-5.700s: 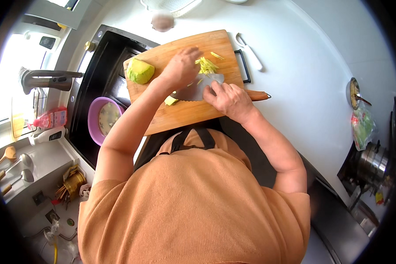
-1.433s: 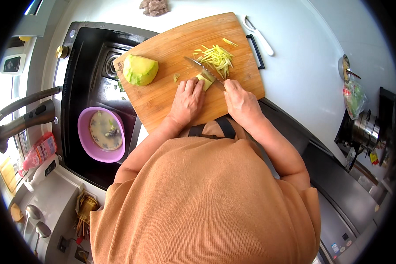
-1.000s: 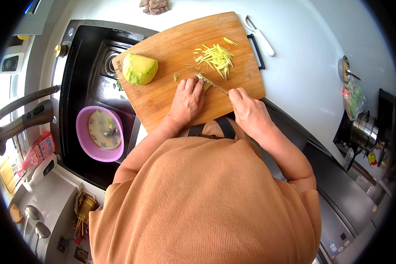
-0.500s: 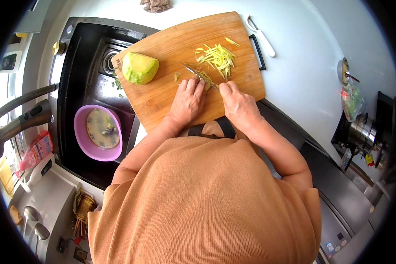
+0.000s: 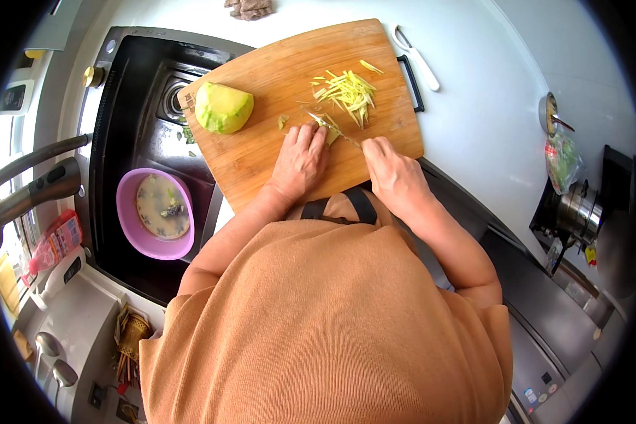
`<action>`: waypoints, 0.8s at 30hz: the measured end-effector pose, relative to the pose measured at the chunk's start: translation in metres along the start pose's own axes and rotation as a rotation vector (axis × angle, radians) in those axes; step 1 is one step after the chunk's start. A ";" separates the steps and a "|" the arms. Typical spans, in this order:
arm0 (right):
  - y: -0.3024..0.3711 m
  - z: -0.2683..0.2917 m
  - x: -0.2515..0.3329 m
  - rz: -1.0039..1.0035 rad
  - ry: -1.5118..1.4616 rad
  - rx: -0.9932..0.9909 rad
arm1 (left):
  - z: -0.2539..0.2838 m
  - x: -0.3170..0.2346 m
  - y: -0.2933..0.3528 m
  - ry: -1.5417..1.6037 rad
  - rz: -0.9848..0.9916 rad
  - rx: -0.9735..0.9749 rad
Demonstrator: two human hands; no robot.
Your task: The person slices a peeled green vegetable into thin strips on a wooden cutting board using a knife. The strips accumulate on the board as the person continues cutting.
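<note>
The right hand curls tightly round the handle of a kitchen knife, its blade seen nearly edge-on over a small pale-green vegetable piece. The left hand, fingers bunched close together, holds that piece down on the wooden cutting board, near its lower middle. Yellow-green shreds lie loosely heaped beyond the blade; a larger cut vegetable chunk sits toward the board's left end. A white-handled peeler lies on the counter just beside the board.

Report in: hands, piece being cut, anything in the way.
Left hand steadying pale-green piece. Right hand gripping knife at the piece. Left fingertips close beside knife; cut strips beyond.
</note>
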State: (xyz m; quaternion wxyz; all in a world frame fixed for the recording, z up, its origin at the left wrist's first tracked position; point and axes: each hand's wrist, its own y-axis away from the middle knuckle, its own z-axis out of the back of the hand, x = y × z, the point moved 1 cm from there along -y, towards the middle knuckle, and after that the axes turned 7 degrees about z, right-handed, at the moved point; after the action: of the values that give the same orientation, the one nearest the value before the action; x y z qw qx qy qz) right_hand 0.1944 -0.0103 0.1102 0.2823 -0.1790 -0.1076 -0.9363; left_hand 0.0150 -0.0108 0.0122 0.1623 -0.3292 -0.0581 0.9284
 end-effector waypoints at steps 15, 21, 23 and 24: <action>-0.012 -0.008 0.003 0.015 0.035 0.031 | -0.004 0.003 0.001 -0.058 -0.032 0.050; -0.013 -0.015 0.006 0.002 0.057 0.015 | -0.005 0.003 0.002 -0.045 -0.016 0.044; -0.013 -0.015 0.009 -0.019 0.044 0.007 | -0.005 0.004 0.003 -0.032 -0.013 0.040; -0.014 -0.017 0.009 -0.011 0.036 -0.010 | -0.005 0.004 0.003 -0.026 -0.017 0.045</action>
State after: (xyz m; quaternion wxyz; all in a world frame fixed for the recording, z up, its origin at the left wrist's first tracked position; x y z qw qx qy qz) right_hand 0.1742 -0.0083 0.0967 0.2782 -0.1630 -0.0990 -0.9414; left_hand 0.0145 -0.0121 0.0052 0.1769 -0.3127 -0.0420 0.9323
